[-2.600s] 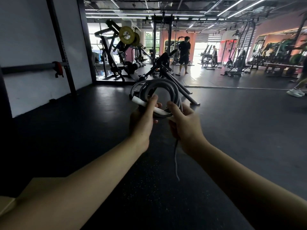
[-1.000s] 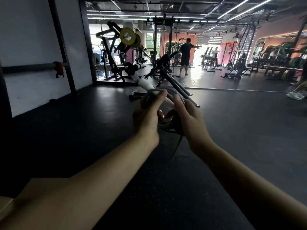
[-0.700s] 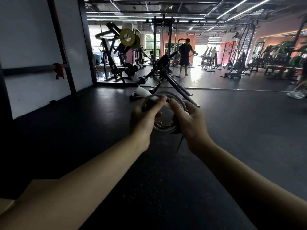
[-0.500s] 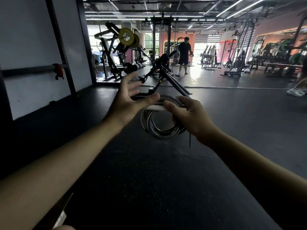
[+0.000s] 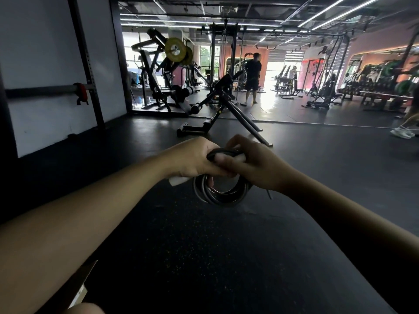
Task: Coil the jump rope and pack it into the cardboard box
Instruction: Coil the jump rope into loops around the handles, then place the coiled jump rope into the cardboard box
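The jump rope is a dark cord wound into a small round coil that hangs below my two hands. My left hand grips the top of the coil together with a white handle that sticks out under its palm. My right hand closes on the same top part from the right, over another pale handle end. A short loose cord tail dangles under my right wrist. A corner of the cardboard box shows at the lower left, mostly hidden behind my left forearm.
Black rubber gym floor spreads below the hands. A folding black bench frame stands just beyond them. Weight machines line the back left, a person stands far off, and a shoe is at the right edge.
My left hand, spread open and off the coil half a second ago, has come down and closed on the top of the coil. Both hands and coil sit lower in view.
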Demonstrator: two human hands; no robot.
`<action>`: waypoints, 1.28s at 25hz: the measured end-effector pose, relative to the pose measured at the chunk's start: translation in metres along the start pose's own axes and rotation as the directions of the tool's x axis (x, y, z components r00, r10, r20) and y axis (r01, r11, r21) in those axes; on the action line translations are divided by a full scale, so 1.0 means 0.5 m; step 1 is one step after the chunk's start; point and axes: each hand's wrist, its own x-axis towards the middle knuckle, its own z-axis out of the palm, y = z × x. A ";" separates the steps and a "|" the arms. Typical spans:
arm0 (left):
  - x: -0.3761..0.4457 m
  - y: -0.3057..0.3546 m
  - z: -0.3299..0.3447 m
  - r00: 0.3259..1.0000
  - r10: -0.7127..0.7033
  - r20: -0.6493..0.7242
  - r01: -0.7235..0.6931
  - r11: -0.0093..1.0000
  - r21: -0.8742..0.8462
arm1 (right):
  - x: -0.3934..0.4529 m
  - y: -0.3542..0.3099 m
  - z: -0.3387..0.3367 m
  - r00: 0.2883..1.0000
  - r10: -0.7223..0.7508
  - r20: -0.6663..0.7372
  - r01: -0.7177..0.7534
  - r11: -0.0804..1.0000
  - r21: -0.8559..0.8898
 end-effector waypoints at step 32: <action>-0.560 -0.619 -0.079 0.041 -0.811 -0.583 0.106 0.584 -0.805 | 0.173 -0.263 0.889 0.769 0.224 0.598 -0.575 0.652 0.495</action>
